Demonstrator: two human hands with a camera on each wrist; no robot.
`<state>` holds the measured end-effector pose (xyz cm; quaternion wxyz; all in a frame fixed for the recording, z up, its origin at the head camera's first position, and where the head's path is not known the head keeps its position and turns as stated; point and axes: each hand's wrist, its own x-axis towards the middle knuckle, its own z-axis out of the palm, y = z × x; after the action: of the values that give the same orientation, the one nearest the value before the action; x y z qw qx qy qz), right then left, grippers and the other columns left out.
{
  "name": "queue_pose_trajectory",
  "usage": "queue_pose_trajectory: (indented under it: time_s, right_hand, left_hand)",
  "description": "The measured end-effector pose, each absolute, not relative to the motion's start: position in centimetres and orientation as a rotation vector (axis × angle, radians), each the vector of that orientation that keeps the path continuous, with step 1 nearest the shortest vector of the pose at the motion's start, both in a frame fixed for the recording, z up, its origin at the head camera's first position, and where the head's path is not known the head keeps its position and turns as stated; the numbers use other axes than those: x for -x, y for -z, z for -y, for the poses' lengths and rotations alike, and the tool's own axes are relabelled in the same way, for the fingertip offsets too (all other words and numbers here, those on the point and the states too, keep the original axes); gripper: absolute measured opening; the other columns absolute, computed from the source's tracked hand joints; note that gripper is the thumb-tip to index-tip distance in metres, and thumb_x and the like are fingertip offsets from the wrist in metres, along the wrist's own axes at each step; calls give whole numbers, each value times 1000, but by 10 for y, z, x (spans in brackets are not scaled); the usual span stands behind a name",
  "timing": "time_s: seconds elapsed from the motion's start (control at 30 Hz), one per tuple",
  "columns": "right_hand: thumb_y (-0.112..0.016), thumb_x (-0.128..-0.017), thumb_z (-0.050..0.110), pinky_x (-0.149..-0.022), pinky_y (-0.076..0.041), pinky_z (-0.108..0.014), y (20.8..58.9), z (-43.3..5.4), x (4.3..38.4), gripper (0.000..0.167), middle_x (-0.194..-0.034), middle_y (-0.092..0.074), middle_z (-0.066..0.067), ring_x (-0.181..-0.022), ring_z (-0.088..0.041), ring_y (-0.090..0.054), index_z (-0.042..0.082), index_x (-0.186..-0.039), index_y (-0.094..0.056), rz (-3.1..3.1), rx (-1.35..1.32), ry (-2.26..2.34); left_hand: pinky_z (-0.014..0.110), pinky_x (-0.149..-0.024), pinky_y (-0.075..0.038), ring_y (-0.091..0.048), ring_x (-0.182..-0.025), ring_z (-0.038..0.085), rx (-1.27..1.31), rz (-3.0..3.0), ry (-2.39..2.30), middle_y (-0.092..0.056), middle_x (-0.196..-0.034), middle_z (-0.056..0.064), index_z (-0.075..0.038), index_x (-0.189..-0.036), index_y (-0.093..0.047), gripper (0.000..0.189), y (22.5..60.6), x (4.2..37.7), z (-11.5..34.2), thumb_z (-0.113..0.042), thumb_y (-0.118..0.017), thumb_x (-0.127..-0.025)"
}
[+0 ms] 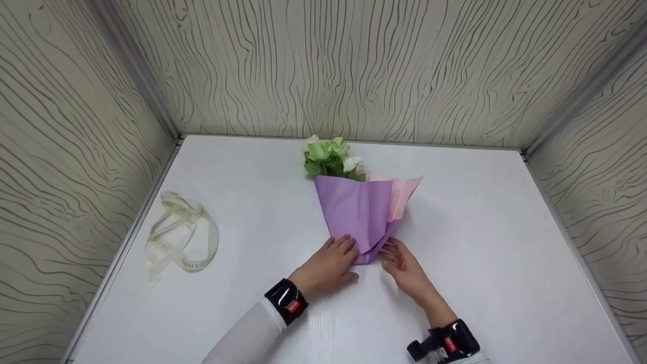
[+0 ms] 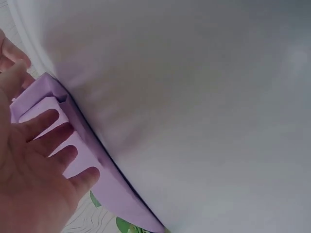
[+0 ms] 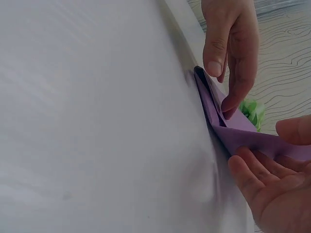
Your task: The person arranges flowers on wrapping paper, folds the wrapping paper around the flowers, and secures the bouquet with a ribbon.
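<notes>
A bouquet wrapped in purple paper [image 1: 354, 207] lies on the white table, its narrow folded end toward me. White and pale green flowers [image 1: 323, 150] with leaves show beyond the far edge of the wrap. Pink paper [image 1: 403, 194] sticks out on the right side. My left hand [image 1: 326, 268] rests on the lower left of the wrap, fingers spread across the paper. My right hand [image 1: 407, 270] touches the lower right edge. In the right wrist view, the right hand's fingers [image 3: 245, 177] lie extended against the purple paper, with the thumb apart from them.
A loose cream ribbon [image 1: 189, 263] with printed letters lies in loops at the left of the table [image 1: 485, 242]. Wood-grain patterned panels [image 1: 343, 65] stand around the back and sides. Each wrist wears a black camera band [image 1: 286, 302].
</notes>
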<state>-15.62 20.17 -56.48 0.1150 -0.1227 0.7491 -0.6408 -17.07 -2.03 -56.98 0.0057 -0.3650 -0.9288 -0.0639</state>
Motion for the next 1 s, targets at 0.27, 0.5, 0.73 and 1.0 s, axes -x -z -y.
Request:
queue_pose_trajectory:
  time_s: [0.27, 0.5, 0.73, 1.0]
  right_hand:
    - [-48, -85, -10, -93, -34, -49, 544, -190, 149, 55, -133, -33, -25, -117, -43, -37, -4, -135, -26, -2311, 394, 1792]
    - [-51, -86, -6, -90, -39, -40, 560, -193, 153, 58, -134, -33, -23, -116, -40, -39, -1, -138, -24, -2409, 432, 1706]
    - [-54, -85, 0, -93, -35, -45, 568, -185, 160, 58, -134, -32, -20, -119, -35, -36, 7, -138, -30, -2733, 549, 1368]
    - [-56, -85, 6, -96, -30, -49, 569, -169, 163, 58, -139, -22, -23, -124, -38, -26, 15, -138, -33, -2942, 631, 963]
  left_hand:
    - [48, -101, -21, -25, -128, 25, 1196, 2887, 171, -34, -137, 3, -13, -135, -38, 63, 574, 172, 21, -51, -47, -86]
    - [51, -100, -22, -29, -121, 25, 1128, 2911, 186, -37, -126, 8, -24, -128, -47, 55, 577, 176, 20, -53, -52, -82]
    - [54, -98, -22, -33, -113, 24, 1099, 2917, 158, -39, -110, 6, -29, -128, -46, 55, 576, 176, 21, -55, -52, -80]
    - [55, -98, -21, -29, -122, 27, 1110, 2897, 113, -38, -128, 9, -25, -137, -35, 67, 575, 172, 22, -56, -52, -80]
